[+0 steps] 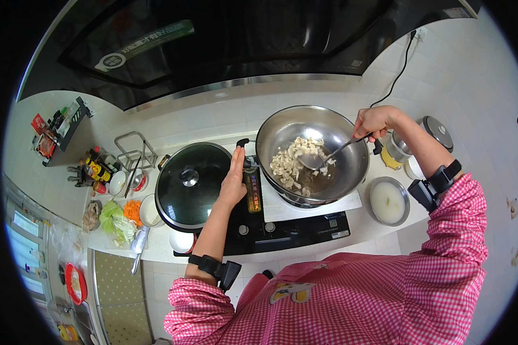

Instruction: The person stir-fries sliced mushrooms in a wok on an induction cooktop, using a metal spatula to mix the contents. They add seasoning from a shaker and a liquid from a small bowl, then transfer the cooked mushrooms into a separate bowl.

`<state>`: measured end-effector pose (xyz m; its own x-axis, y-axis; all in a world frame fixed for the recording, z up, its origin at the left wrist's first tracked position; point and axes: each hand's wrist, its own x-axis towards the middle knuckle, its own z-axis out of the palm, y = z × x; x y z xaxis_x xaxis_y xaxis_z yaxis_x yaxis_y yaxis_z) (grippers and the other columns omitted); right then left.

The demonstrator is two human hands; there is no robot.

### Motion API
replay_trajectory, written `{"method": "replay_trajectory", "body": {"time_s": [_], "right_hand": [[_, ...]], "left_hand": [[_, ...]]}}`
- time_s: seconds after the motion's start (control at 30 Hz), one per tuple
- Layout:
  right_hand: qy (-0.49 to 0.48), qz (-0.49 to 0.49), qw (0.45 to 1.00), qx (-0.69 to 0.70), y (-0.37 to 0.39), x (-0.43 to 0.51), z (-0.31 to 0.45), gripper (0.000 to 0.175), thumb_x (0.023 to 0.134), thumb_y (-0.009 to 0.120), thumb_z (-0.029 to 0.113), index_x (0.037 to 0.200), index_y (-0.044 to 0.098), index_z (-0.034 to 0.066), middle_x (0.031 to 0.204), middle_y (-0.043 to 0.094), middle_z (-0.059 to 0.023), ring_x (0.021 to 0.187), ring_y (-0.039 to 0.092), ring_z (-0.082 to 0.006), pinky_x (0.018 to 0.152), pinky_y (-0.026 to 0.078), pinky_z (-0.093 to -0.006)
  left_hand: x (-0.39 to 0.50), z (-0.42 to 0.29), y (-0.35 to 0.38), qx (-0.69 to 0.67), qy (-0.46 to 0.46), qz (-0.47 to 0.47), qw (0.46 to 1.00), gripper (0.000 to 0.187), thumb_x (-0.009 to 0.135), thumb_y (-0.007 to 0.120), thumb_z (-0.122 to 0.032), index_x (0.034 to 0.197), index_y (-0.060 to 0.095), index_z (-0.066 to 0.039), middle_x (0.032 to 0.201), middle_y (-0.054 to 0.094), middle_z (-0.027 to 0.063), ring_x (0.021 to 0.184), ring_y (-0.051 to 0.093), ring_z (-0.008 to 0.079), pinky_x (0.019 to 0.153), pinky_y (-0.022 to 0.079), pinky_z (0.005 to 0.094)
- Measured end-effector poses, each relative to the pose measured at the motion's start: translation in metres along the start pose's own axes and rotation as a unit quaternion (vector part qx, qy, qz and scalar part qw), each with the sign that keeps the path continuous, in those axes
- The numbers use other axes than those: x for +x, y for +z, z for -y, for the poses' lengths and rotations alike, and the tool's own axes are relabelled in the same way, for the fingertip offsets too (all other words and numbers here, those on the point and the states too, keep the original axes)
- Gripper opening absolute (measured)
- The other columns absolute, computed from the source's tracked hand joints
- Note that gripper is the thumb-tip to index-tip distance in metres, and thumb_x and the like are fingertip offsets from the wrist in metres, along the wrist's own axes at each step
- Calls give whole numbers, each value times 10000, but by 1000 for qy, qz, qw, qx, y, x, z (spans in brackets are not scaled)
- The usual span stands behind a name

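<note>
A large stainless steel wok stands on the right side of the stove, with pale sliced food and some liquid in it. My right hand grips the handle of a metal ladle from above the wok's right rim; the ladle's bowl rests among the pieces. My left hand is at the wok's left side handle, its fingers straight and together, touching or nearly touching it. Whether it grips the handle cannot be told. Left of that hand sits a wide pan under a dark glass lid.
A kitchen knife lies at the counter's left front edge, beside cut cabbage and carrot. A metal bowl of whitish liquid stands right of the stove. The range hood overhangs the back.
</note>
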<state>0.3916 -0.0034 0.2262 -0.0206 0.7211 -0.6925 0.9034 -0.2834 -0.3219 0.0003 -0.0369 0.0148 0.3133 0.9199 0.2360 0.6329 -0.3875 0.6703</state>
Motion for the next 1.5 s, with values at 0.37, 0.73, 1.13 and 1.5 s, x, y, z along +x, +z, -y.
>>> {"method": "replay_trajectory", "body": {"time_s": [0.37,0.73,1.13,1.5], "right_hand": [[-55,-38,982,-176,66,9,6,232,850,597,119,1047,696,46,725,650,-94,554,592,-177,451,454,-320],[-128,-176,946,-239,61,33,18,172,735,589,73,819,728,18,707,677,-190,682,684,-310,620,522,-410],[-112,-196,871,-436,94,11,71,264,789,681,160,1033,722,70,1053,714,-123,993,684,-287,792,552,-414],[-137,-220,840,-476,105,-15,57,188,755,625,58,905,738,60,938,724,-137,906,706,-293,747,560,-409]], "left_hand": [[1,0,1,-9,0,-2,1000,1017,637,466,246,1546,171,-103,1622,123,92,1411,319,346,1020,465,389],[0,-3,-3,5,-23,18,1000,1046,615,487,246,1546,165,-107,1623,115,81,1403,334,340,1011,481,382],[0,0,0,9,-11,7,1000,1010,654,502,234,1543,163,-106,1620,124,89,1394,344,353,1020,471,392],[1,-1,-1,-1,-23,16,1000,1015,664,522,221,1548,154,-116,1623,117,71,1390,356,339,1016,474,391]]}}
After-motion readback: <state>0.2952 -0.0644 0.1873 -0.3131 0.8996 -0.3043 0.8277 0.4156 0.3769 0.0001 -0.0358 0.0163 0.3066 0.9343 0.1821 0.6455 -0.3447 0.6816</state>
